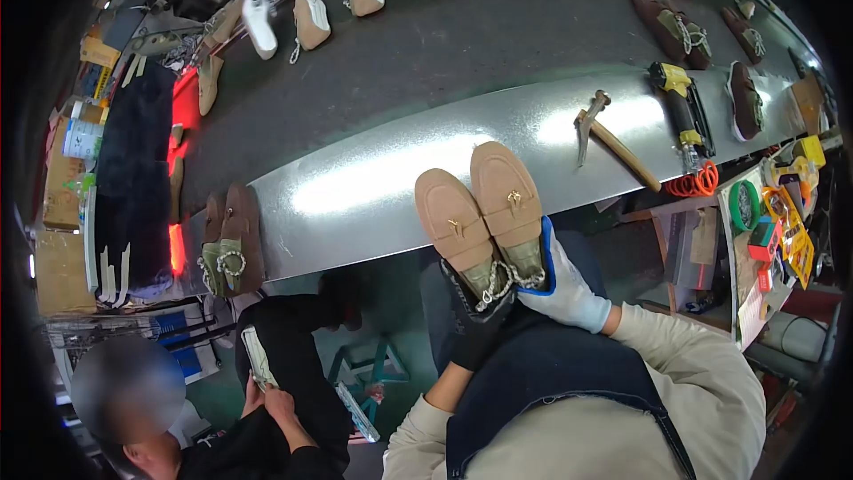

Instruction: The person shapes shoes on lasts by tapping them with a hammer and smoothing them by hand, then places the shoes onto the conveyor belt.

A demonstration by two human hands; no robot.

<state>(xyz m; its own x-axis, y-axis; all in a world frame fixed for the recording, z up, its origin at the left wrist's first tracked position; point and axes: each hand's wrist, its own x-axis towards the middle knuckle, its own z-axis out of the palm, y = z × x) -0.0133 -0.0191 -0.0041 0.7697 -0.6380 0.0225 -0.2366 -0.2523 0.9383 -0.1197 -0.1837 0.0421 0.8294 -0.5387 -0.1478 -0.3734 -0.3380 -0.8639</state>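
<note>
A pair of tan loafers with gold ornaments is held side by side, toes pointing away, over the near edge of the metal-topped bench. My left hand (475, 338), in a black glove, is closed round the heel of the left loafer (453, 222). My right hand (573, 289), in a white and blue glove, grips the heel end of the right loafer (506, 187). White cords hang at the heels, and greenish inner material shows in the openings. The fingertips are partly hidden behind the shoes.
On the metal strip (373, 178) lie a hammer (626, 147) and a yellow-black air tool (682, 111) with an orange coiled hose (693, 180). Brown shoes (238, 236) stand at left. Tan shoes line the dark belt's far side. A seated co-worker (284, 409) handles a light-coloured piece.
</note>
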